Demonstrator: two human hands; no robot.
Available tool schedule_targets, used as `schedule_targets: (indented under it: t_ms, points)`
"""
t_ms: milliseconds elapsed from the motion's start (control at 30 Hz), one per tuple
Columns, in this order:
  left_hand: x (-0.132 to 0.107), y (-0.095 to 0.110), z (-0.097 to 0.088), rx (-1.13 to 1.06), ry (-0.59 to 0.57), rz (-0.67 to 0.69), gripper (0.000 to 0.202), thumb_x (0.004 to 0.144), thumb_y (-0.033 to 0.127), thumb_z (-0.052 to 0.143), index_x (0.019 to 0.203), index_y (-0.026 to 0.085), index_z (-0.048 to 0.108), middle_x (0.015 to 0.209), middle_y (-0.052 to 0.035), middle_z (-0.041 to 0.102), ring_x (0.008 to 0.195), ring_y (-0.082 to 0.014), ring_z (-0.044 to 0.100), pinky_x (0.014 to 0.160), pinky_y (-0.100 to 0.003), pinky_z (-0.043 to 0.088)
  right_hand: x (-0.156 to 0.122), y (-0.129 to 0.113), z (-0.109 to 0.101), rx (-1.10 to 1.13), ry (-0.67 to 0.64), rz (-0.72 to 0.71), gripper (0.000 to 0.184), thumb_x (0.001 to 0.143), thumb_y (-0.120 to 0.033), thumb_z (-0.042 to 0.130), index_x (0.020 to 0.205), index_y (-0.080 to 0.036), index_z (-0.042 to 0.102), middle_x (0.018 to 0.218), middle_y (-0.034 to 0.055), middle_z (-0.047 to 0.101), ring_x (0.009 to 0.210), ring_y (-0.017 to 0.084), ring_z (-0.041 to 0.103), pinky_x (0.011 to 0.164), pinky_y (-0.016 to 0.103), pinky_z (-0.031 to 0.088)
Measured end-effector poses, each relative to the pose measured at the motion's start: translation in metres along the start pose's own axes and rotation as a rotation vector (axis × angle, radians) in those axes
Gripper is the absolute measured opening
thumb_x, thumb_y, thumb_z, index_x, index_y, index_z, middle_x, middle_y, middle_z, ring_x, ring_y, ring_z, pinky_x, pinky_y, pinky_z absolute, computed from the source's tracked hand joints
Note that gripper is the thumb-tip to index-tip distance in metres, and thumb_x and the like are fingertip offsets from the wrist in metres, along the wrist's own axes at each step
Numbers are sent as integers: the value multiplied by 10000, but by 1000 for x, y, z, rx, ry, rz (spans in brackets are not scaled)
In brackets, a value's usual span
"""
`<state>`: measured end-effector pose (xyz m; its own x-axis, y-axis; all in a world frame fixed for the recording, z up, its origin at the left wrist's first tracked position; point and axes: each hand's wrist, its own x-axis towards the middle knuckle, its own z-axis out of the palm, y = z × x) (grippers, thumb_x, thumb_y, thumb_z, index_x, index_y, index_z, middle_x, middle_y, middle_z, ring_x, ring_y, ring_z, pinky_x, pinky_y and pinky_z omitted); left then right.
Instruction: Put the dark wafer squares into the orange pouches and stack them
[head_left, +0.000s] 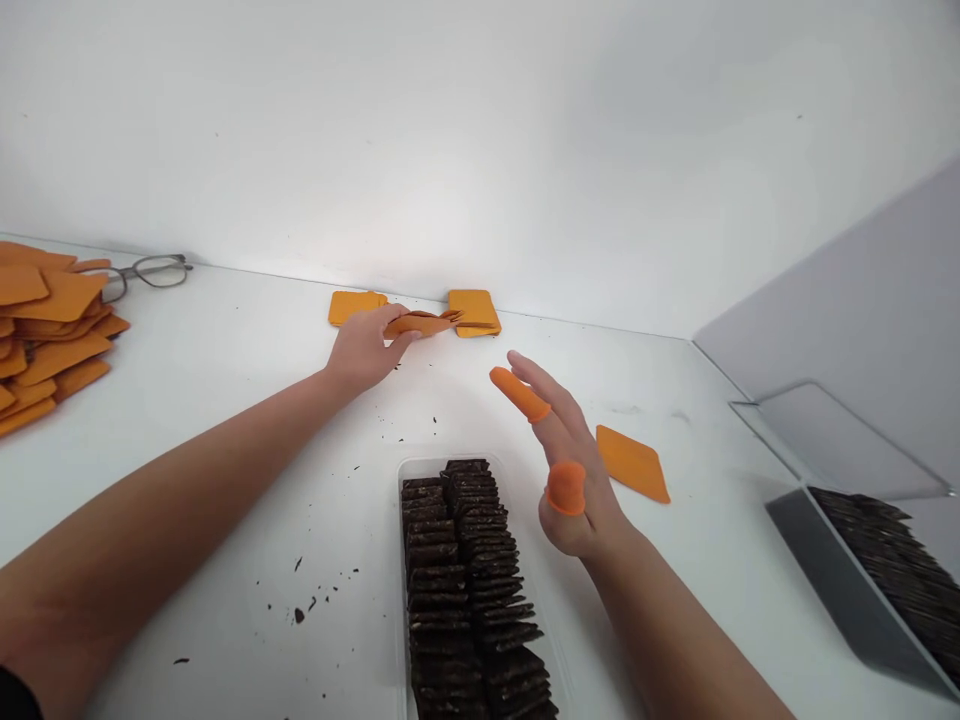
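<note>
Near the back wall, my left hand (367,345) pinches a few thin orange envelopes (420,323) between thumb and fingers. They meet the edge of a small stack of orange envelopes (474,305) on the table; another stack (352,304) lies just behind the hand. My right hand (574,465) is raised with fingers apart and nothing in it, orange finger cots on its thumb and one finger. Beside it a single orange envelope (634,463) lies flat. Below and between my hands stands a clear plastic tray (403,620) holding two rows of thin dark square pieces (480,570).
A large heap of orange envelopes (60,330) and a pair of glasses (157,270) lie at the left. At the right a grey bin (840,585) holds more dark pieces, near a wire frame (847,405). Dark crumbs (300,615) dot the white table (247,480).
</note>
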<state>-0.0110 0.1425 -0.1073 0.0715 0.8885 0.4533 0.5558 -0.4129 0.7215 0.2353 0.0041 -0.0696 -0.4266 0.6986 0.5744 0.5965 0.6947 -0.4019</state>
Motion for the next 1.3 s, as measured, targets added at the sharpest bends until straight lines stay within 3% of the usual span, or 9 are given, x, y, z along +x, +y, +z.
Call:
schedule_targets:
  t_ms: [133,233,333,433,633,800,933,1133,1300]
  points:
    - [-2,14,-4,-173,60,-75,359,842,392,731,1127,183,674,1130,-125,733,1059,-300,684,931,-511,575,-2,-2,2,21,106,-44,658,1039,-665,122,1539,-366,429,1576,-2,422,1390,278,466,1146,503,405]
    - [-6,30,-6,-323,52,-85,357,848,389,730,1127,178,658,1153,-125,736,1035,-267,713,907,-467,615,-2,-5,4,48,302,-27,658,1020,-703,161,1472,-385,519,1474,7,522,1337,314,499,1118,549,417]
    - [-13,49,-4,-445,7,-74,345,829,381,750,1082,170,646,1107,-120,756,966,-244,742,836,-417,651,2,-9,6,108,498,140,584,1036,-658,224,1478,-383,489,1483,21,495,1358,333,464,1110,582,404]
    - [-23,68,0,-590,-40,-43,354,805,379,779,1063,177,645,1107,-105,763,982,-233,749,843,-392,662,6,-8,9,196,567,329,538,1051,-632,215,1516,-426,391,1571,2,405,1404,310,426,1110,590,401]
    - [-44,92,5,-814,-22,-5,354,794,370,817,1038,177,648,1070,-83,758,1031,-211,726,865,-345,651,9,-2,17,404,390,460,672,1012,-722,84,1420,-351,469,1412,55,585,1259,270,578,971,524,525]
    - [-48,90,8,-793,-47,41,410,816,386,808,1109,208,583,1121,-61,707,1047,-191,700,854,-314,633,2,-3,20,415,350,417,552,1048,-654,166,1286,-274,488,1241,83,636,1105,246,621,906,469,516]
    - [-50,86,11,-767,-56,91,544,809,356,812,1214,267,460,1196,-51,646,1103,-198,678,879,-319,625,-4,-8,21,362,232,336,487,1055,-619,278,1374,-276,416,1183,77,618,1044,235,608,900,463,506]
    - [-59,87,19,-710,-35,-13,670,773,386,834,1163,292,297,1151,-46,622,1012,-188,701,813,-334,639,-1,-9,18,275,33,272,462,1057,-571,331,1354,-233,436,1241,130,601,1067,246,592,922,481,511]
    - [-59,81,21,-588,-113,-114,689,689,367,913,1100,251,371,1147,-83,671,1056,-234,704,860,-393,629,0,-4,12,203,22,235,516,1046,-632,268,1278,-221,475,1213,130,603,1066,259,574,928,489,491]
